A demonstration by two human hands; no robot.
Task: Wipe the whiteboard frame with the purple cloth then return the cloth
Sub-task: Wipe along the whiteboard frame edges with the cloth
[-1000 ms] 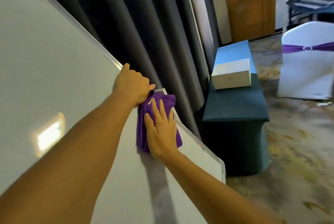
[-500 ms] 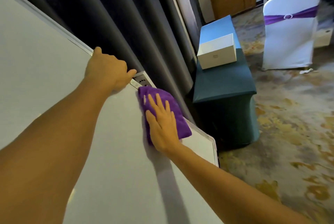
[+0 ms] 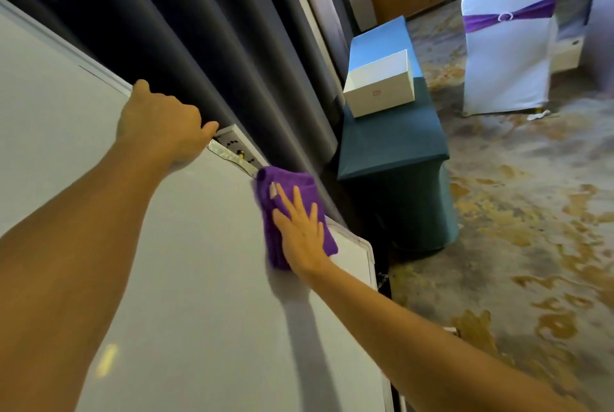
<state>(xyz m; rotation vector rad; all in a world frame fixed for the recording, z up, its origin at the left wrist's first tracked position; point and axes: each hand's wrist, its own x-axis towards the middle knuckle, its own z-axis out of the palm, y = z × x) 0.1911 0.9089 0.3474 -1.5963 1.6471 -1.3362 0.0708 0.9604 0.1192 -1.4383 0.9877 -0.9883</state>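
Note:
A large whiteboard (image 3: 159, 262) fills the left half of the head view, tilted, with a pale frame (image 3: 367, 255) along its upper and right edges. My left hand (image 3: 159, 126) is curled over the frame's upper edge, beside a small metal bracket (image 3: 232, 149). The folded purple cloth (image 3: 292, 209) lies over that same edge further right, near the corner. My right hand (image 3: 300, 232) presses flat on the cloth with fingers spread, pinning it against the board and frame.
Dark grey curtains (image 3: 186, 39) hang right behind the board. A bench draped in teal fabric (image 3: 395, 146) stands to the right with a white box (image 3: 382, 86) on it. A white-covered chair with a purple sash (image 3: 508, 43) stands on the patterned carpet (image 3: 531, 229).
My right hand has slid the cloth along the frame's upper edge toward the right corner, away from my left hand. A metal bracket between the hands is now uncovered.

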